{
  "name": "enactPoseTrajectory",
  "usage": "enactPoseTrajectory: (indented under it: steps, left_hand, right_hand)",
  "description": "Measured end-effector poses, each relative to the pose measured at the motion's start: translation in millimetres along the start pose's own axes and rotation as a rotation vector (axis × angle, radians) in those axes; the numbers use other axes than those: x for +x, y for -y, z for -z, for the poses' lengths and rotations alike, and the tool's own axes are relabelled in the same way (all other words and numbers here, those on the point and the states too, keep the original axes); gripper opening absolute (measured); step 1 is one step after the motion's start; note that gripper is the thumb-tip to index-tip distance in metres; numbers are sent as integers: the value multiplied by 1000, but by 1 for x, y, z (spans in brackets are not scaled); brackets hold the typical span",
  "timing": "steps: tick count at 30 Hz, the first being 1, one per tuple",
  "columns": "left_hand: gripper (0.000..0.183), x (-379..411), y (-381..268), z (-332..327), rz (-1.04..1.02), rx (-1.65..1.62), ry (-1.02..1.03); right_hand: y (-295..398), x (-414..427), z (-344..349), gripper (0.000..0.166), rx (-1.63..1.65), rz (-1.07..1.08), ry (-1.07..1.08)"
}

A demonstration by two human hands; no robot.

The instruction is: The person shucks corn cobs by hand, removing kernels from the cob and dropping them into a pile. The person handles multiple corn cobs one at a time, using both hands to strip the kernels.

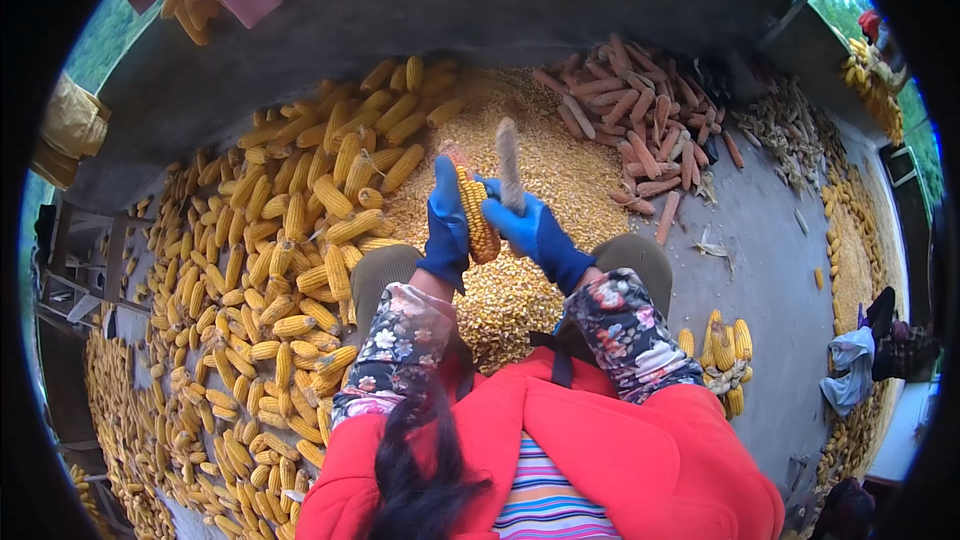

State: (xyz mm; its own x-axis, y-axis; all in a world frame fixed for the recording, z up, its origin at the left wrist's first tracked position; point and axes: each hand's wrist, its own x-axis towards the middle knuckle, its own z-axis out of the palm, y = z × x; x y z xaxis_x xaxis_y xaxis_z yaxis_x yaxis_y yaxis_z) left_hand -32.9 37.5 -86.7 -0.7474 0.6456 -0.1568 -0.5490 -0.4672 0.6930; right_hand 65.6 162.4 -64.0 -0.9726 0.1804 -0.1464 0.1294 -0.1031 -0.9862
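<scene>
In a blue work glove, my left hand (448, 214) holds a partly shelled ear of dried corn (475, 211), upright with its bared, reddish tip pointing away from me. My right hand (531, 223), gloved the same way, grips a pale, bare corn cob (509, 157) that stands up from the fist. The right fingers touch the ear's right side. Beneath both hands, between my knees, lies a heap of loose corn kernels (499, 307) that spreads forward to the wall.
Many unshelled ears (281, 255) cover the floor at left. Bare reddish cobs (637, 101) are piled at front right, beside dry husks (787, 127). A tied bundle of ears (724, 352) lies right of me. A concrete wall (480, 19) stands ahead, with ears hanging above it.
</scene>
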Motion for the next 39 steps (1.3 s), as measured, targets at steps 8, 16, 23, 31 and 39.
enactPoseTrajectory:
  steps: [8, 16, 23, 31, 39]
  left_hand:
    - [59, 10, 14, 34, -176, 25, -234]
    - [60, 19, 20, 42, -44, -15, -174]
    - [64, 14, 23, 28, -129, 100, -252]
    - [52, 1, 14, 24, -69, 10, -130]
    - [35, -11, 26, 22, -476, 539, -203]
  right_hand:
    - [-16, 4, -43, 25, 124, 119, -66]
    - [-31, 8, -29, 33, 35, 131, -116]
    - [-39, -5, -28, 33, 72, 67, -41]
    - [-30, -8, -38, 30, 104, 9, -190]
    - [-52, -1, -31, 30, 66, 3, -205]
